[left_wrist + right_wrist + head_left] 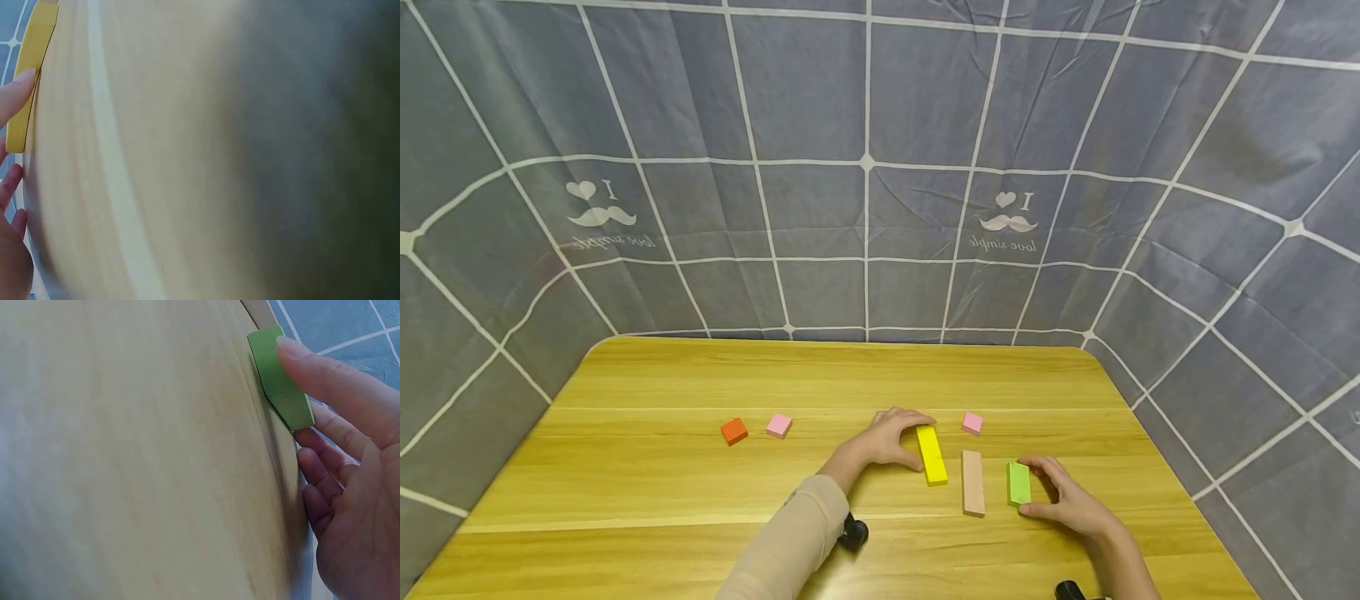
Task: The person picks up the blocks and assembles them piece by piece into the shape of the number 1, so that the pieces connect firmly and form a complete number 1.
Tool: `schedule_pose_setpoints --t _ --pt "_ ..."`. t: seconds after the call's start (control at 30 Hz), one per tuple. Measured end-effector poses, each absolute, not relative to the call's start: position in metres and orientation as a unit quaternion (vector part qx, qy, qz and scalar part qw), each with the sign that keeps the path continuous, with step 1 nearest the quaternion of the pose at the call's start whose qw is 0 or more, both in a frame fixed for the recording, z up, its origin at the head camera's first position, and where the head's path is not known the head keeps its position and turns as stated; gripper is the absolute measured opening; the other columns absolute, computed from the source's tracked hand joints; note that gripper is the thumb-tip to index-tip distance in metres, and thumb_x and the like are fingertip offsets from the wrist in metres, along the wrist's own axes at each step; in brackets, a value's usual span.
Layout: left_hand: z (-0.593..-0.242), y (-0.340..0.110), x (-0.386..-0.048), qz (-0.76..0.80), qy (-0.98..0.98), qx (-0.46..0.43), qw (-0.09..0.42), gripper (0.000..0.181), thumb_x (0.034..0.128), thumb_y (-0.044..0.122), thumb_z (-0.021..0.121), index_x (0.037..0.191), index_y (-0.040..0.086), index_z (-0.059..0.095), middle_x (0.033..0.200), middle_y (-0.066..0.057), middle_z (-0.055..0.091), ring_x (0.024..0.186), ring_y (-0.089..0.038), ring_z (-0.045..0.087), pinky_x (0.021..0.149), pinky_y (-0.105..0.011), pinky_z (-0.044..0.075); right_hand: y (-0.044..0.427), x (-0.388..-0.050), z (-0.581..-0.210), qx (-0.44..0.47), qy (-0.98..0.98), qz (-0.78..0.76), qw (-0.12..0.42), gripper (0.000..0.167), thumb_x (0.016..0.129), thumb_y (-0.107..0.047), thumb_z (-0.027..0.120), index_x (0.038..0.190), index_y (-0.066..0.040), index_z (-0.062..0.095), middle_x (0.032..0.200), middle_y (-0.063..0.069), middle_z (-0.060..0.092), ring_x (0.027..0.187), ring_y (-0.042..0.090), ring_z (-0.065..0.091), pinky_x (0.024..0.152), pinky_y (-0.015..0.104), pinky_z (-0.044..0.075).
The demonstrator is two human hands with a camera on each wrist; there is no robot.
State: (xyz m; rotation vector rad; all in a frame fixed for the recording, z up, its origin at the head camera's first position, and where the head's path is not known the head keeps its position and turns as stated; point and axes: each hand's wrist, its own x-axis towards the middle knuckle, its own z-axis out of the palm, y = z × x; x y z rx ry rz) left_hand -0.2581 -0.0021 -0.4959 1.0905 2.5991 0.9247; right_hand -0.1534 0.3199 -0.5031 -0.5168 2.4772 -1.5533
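We note smooth, flat-faced cuboids on a wood-grained table [647, 500]: a slim yellow block [932, 455] and a stubbier green block [1018, 484]. Yellow's long axis runs away from us, far end slanting left; green's runs nearly straight away. The left hand [891, 437] pinches yellow between thumb and finger; the right hand [1067, 500] pinches green. A tan block [972, 483] lies between them.

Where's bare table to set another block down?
Bare: the table between orange block, left sleeve and left edge; the far strip along the curtain. Crowded: right of centre, around left hand, yellow block, tan block, green block, right hand.
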Motion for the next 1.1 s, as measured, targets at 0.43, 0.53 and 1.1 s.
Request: schedule_pose_setpoints --t 0.43,0.53,1.1 --pt "-0.498 -0.004 -0.262 0.285 0.875 0.383 0.081 0.069 0.0697 0.031 0.079 0.131 0.019 0.049 0.129 -0.001 0.049 0.115 -0.019 0.040 0.095 -0.039 0.025 0.318 -0.156 -0.505 -0.172 0.833 -0.518 0.087 0.062 0.078 -0.011 0.071 0.128 0.005 0.039 0.120 0.019 0.033 0.108 -0.001 0.030 0.090 0.002 0.020" --pt "-0.498 -0.004 -0.263 0.288 0.873 0.385 0.079 0.066 0.0704 0.032 0.078 0.129 0.019 0.051 0.126 0.000 0.050 0.112 -0.019 0.040 0.093 -0.038 0.026 0.318 -0.157 -0.505 -0.169 0.834 -0.518 0.088 0.062 0.078 -0.012 0.071 0.128 0.004 0.038 0.121 0.019 0.032 0.108 -0.001 0.030 0.090 0.002 0.020" --pt "-0.498 -0.016 -0.266 0.401 0.839 0.355 0.093 0.037 0.0682 0.019 0.080 0.100 0.011 0.064 0.099 0.003 0.058 0.094 -0.014 0.046 0.087 -0.030 0.036 0.316 -0.156 -0.504 -0.150 0.836 -0.519 0.096 0.060 0.078 -0.012 0.071 0.128 0.002 0.040 0.119 0.017 0.034 0.107 0.000 0.031 0.089 0.004 0.022"
